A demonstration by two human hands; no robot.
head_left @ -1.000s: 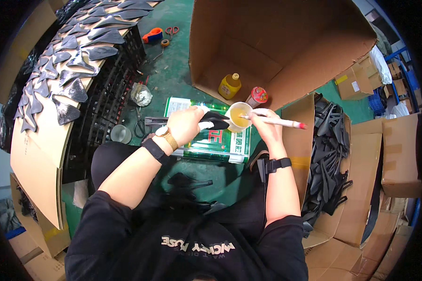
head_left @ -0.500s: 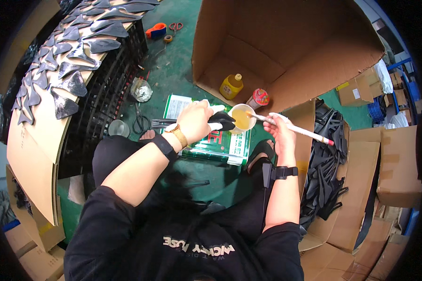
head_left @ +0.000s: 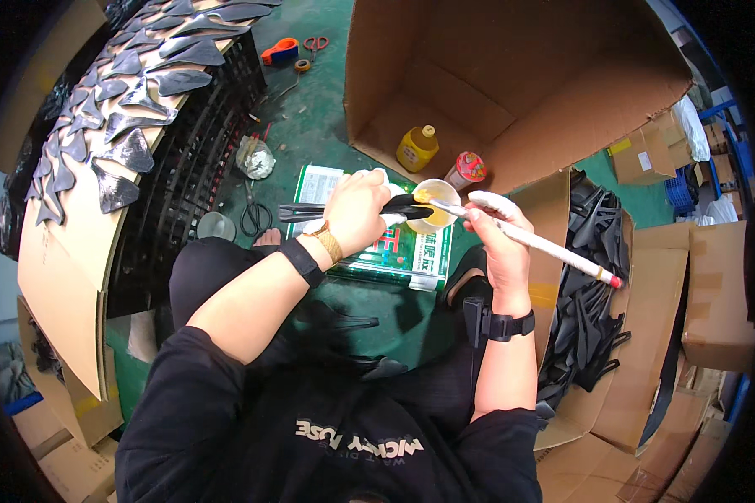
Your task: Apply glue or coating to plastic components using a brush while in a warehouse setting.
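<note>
My left hand [head_left: 356,204] is closed on a flat black forked piece [head_left: 302,213], its thin prongs sticking out to the left. White coverings wrap some fingertips on both hands. In my right hand [head_left: 502,243] is a brush [head_left: 562,251] with a long whitish handle and a red end. The brush tip, with yellow paste on it, meets the black piece's right end over the rim of a white cup [head_left: 445,190]. Yellowish liquid lies in the cup, which stands on a green tin [head_left: 361,270]. Bristles are partly hidden by the paste.
A cardboard box [head_left: 512,75] opens in front, holding a yellow bottle [head_left: 418,151] and a red-topped container [head_left: 466,170]. More black pieces [head_left: 591,293] fill a box at right. Others lie on a cardboard sheet [head_left: 67,277] at left. Black scissors [head_left: 254,220] rest beside the tin.
The brush has come up from the liquid to the black piece's end, and its handle swung lower right. The black piece has turned, showing its prongs more plainly.
</note>
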